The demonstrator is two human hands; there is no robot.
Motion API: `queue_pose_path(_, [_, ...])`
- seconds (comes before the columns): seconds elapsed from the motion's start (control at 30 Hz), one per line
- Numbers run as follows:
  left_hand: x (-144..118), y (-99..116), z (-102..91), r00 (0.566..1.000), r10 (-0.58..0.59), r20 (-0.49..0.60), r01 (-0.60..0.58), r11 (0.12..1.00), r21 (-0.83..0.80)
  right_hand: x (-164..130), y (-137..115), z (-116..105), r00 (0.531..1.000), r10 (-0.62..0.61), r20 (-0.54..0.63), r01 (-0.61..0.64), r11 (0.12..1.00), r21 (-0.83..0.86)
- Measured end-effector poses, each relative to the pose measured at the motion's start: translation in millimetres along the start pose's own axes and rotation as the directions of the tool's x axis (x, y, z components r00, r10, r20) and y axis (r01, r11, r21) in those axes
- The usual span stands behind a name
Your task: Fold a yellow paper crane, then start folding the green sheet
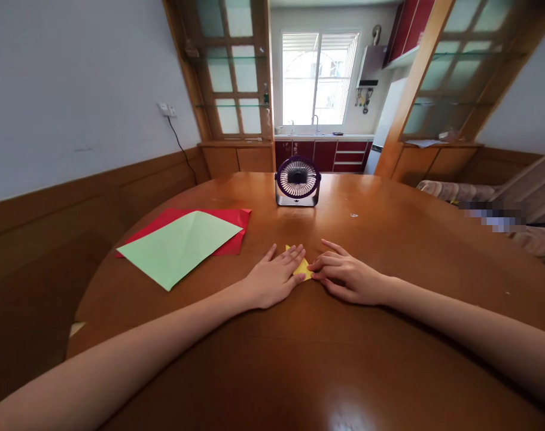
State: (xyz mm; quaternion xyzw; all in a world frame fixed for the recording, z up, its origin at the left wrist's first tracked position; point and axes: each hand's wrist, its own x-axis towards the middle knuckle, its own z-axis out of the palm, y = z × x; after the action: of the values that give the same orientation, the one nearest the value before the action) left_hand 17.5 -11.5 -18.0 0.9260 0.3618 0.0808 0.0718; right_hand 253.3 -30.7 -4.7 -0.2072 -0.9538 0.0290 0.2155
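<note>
Head view, one frame, catalogued as follows. Item one: small yellow paper (302, 269), folded, flat on the round wooden table (389, 251) near the middle, mostly covered by both hands; only a corner at the far edge and a wedge between the fingertips showing, so exact shape not determinable. Item two: left hand (272, 278), palm down, fingers straight and together, lying flat across the paper's left part; not clenched, nothing gripped, simply pressing, judged as weight to keep the sheet from sliding and to hold a fold shut. Item three: right hand (344, 275), palm down, fingers lightly curled, tips meeting the paper's right edge just beside the left fingertips; index raised a little and pointing away; not closed around anything, judged to be running or pinching a crease against the table. Both forearms bare, stretched forward low over the table, converging on the paper. Item four: green sheet (177, 246), creased down the middle, laid over a red sheet (236, 230), set well to the left, apart from the hands, judged as spare stock kept within reach. Item five: small purple desk fan (297, 181), upright beyond the hands, facing the camera.
</note>
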Motion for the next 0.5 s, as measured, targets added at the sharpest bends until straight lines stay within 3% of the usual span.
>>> queue_pose_path(0.23, [0.6, -12.1, -3.7, 0.999, -0.023, 0.031, 0.023, 1.0, -0.007, -0.8, 2.8, -1.1, 0.997, 0.073, -0.021, -0.07, 0.99, 0.121])
queue_pose_path(0.5, [0.1, -13.3, -15.9, 0.971, 0.122, -0.206, -0.125, 0.992, -0.002, 0.9, 2.6, 3.1, 0.976, 0.193, -0.103, -0.181, 0.977, 0.115])
